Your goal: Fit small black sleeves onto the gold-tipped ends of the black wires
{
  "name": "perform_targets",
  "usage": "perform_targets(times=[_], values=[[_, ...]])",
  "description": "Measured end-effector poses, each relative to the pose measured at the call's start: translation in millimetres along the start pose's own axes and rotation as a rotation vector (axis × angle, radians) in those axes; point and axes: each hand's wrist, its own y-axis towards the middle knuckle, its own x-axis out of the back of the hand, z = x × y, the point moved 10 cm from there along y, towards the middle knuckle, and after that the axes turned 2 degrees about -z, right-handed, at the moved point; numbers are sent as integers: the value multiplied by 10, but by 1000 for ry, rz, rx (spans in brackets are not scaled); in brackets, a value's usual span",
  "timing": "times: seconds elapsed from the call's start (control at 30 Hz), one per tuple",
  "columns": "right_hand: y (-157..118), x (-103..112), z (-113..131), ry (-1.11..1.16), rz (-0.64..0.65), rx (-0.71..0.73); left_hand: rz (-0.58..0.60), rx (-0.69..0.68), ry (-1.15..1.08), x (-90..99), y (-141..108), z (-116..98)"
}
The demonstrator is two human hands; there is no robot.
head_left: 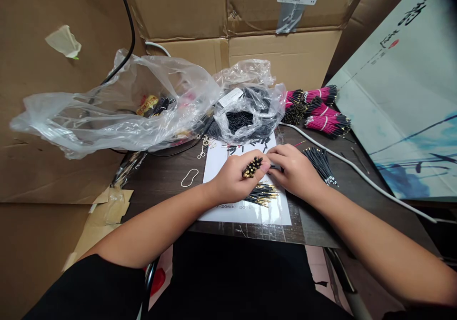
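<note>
My left hand (233, 177) is closed around a bundle of black wires (253, 166) whose gold tips face me. Just to its right, my right hand (294, 170) has its fingers bent together at the bundle's side, near a short dark piece; what they pinch is too small to make out. Under both hands a white printed sheet (246, 214) lies on the dark table (171, 198). Loose black wires with gold ends (263, 195) rest on the sheet below my hands. Small black sleeves (233, 149) are scattered on its upper part.
An open plastic bag of black sleeves (240, 120) stands behind the sheet, beside a large clear bag (143, 125). Pink and black wire bundles (326, 122), dark wires (319, 165) and a white cable (374, 186) are at right. A rubber band (189, 177) lies left.
</note>
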Motion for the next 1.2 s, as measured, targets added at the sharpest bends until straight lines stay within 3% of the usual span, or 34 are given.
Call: perform_targets(times=[0.17, 0.23, 0.37, 0.53, 0.7, 0.93, 1.2], values=[[-109, 544, 128, 115, -428, 16, 23, 298, -538, -177, -5, 306], [-162, 633, 270, 106, -485, 98, 75, 374, -594, -278, -30, 368], [-177, 592, 444, 70, -441, 165, 95, 379, -366, -290, -59, 393], [-184, 602, 471, 74, -467, 158, 105, 222, -156, -245, -27, 244], [-195, 636, 481, 98, -484, 167, 149, 187, 38, -255, -44, 232], [-198, 637, 466, 127, -495, 145, 146, 148, 102, -246, -45, 201], [-167, 604, 435, 178, -457, 118, 194, 178, -24, -308, -33, 217]])
